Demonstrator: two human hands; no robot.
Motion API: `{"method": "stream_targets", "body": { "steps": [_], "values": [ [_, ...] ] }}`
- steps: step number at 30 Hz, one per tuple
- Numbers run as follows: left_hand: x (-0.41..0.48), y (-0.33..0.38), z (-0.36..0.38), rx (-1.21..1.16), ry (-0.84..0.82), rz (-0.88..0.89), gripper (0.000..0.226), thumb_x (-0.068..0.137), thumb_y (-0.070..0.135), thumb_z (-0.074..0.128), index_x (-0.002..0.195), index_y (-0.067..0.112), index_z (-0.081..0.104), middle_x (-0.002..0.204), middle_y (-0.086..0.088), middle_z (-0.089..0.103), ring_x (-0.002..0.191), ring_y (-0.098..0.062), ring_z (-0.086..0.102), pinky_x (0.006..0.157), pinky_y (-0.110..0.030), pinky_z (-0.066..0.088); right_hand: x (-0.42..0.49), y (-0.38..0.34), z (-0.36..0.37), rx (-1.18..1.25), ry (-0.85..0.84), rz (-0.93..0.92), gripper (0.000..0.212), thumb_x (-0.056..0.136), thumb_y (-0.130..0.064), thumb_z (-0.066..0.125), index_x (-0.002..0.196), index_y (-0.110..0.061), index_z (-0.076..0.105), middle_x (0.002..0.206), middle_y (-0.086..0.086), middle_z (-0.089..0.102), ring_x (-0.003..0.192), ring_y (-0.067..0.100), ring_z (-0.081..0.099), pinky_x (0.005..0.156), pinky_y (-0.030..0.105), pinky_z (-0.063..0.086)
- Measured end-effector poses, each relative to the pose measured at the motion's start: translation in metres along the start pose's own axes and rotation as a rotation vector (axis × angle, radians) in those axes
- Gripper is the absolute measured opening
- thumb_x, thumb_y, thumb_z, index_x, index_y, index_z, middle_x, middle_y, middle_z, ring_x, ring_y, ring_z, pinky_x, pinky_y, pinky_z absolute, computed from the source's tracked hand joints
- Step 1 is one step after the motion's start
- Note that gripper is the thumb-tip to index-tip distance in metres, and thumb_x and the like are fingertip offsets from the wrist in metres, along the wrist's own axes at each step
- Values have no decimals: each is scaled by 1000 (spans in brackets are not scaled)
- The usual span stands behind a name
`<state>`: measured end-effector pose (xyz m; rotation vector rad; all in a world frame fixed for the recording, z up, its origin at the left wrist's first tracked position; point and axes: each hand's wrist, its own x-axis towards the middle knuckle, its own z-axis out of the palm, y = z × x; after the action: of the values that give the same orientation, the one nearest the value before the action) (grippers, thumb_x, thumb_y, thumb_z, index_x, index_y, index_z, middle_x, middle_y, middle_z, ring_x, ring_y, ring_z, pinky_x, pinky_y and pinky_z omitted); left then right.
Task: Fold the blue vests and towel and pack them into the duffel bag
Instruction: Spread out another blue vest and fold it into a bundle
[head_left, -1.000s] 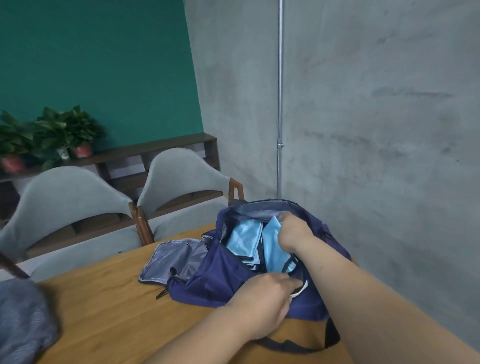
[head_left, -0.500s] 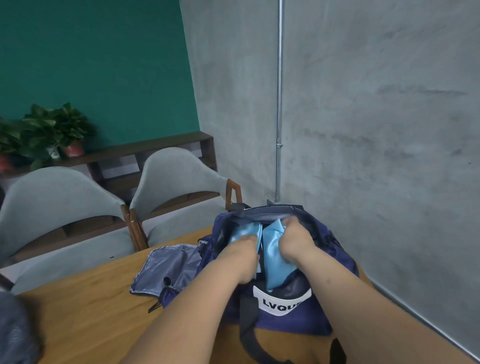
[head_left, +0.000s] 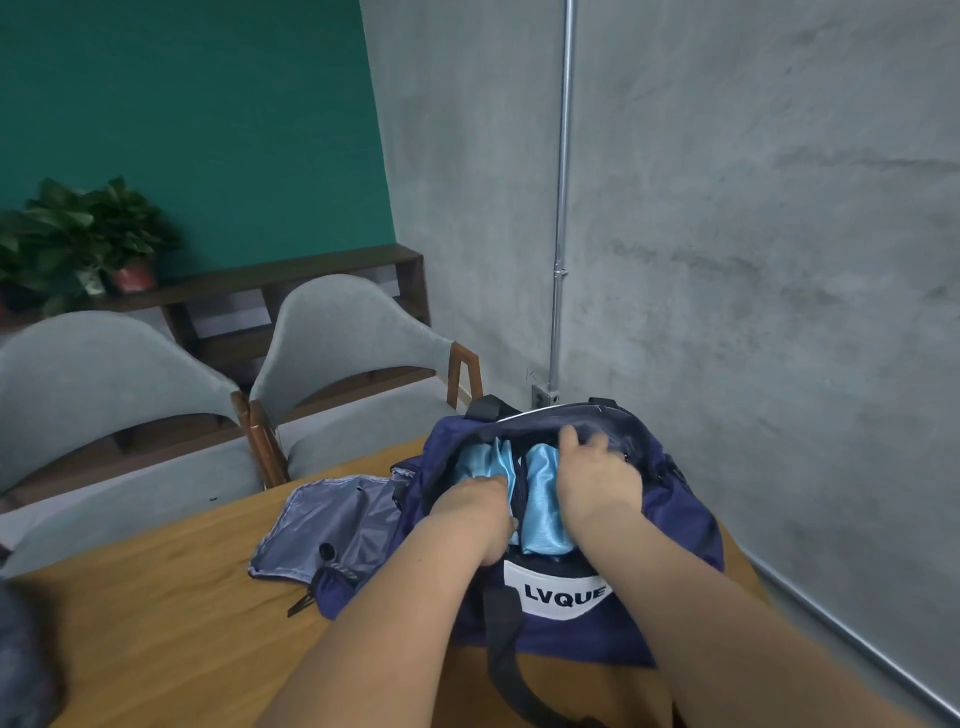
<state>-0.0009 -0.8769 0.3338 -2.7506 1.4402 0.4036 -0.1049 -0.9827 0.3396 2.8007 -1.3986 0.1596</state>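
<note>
Your two forearms run up from the near edge over the table (head_left: 156, 623) and into the open mouth of the navy duffel bag (head_left: 680, 545), crossing its white LVQUE label (head_left: 563, 592) and dark strap (head_left: 501, 639). Your left hand (head_left: 475, 512) is bent at the knuckles with its fingers sunk inside the bag among the folded blue vests (head_left: 540, 499), so you cannot tell whether it holds any cloth. Your right hand (head_left: 597, 483) lies palm down on the right-hand vest, its fingers (head_left: 571, 441) stretched flat toward the bag's far rim, pressing and gripping nothing. The vests stand on edge inside the bag, between your hands and to the left of them. Left of the bag a grey-lined flap (head_left: 332, 525) lies spread on the table, and far to its left a blurred dark grey bundle (head_left: 21, 670) sits at the frame edge. Beyond the bag stand two grey chairs (head_left: 343, 338), a dark shelf (head_left: 311, 270) with a potted plant (head_left: 93, 234), and a metal pipe (head_left: 563, 208) on the concrete wall (head_left: 753, 260).
</note>
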Motion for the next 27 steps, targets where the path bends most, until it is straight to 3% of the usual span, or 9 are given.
{"method": "stream_targets", "body": {
  "steps": [2,5,8,11,14,18,21,23,27],
  "values": [
    [1,1,-1,23,-6,4,45,105,38,56,143,16,47,144,-11,56,129,-34,56,103,-41,49,-1,0,-8,-122,55,-152,50,95,-10,59,141,-13,42,135,16,47,125,36,51,87,44,53],
    [2,2,-1,47,-6,6,47,105,37,56,146,16,45,144,-12,55,129,-34,56,102,-42,50,-1,10,7,-101,-221,-335,46,105,-29,51,149,-17,43,146,10,44,136,33,44,103,49,46],
    [1,4,2,47,-6,0,46,106,37,56,144,15,45,144,-12,54,130,-34,55,101,-43,50,1,22,38,-156,-452,-274,60,110,-40,37,165,-25,18,169,2,20,155,28,19,117,57,34],
    [-1,6,2,42,1,-12,47,106,36,57,146,14,44,146,-13,53,131,-35,54,102,-44,50,3,16,48,-249,-449,-258,69,111,-41,39,167,-27,2,174,-6,1,160,24,0,119,61,29],
    [1,6,4,11,-24,-32,55,104,32,59,152,15,37,148,-12,50,134,-35,52,103,-45,50,-3,17,44,-225,-438,-254,68,110,-43,38,167,-30,3,174,-8,-2,160,24,-3,118,62,29],
    [-1,10,5,43,48,30,89,94,20,64,164,23,8,165,-15,22,151,-38,28,119,-52,36,-24,32,12,-82,-259,-305,65,101,-58,51,155,-26,33,160,6,21,147,33,23,109,53,44],
    [1,15,-4,184,260,365,76,92,21,64,160,26,32,167,-1,26,158,-26,13,129,-46,13,-35,49,-13,-90,-221,-314,74,85,-53,76,135,-17,37,135,9,40,122,34,54,93,43,51],
    [4,18,-5,188,95,460,61,98,22,55,157,35,41,169,5,31,160,-18,11,130,-42,8,-38,58,-19,-170,-295,-341,60,87,-33,77,129,-14,39,130,12,55,115,36,63,92,41,53],
    [10,23,5,184,-134,348,52,107,37,37,159,40,37,172,6,25,161,-13,5,129,-44,6,-47,67,-24,-198,-244,-408,42,87,-14,68,125,-15,50,121,12,64,110,33,67,89,39,54]
  ]
}}
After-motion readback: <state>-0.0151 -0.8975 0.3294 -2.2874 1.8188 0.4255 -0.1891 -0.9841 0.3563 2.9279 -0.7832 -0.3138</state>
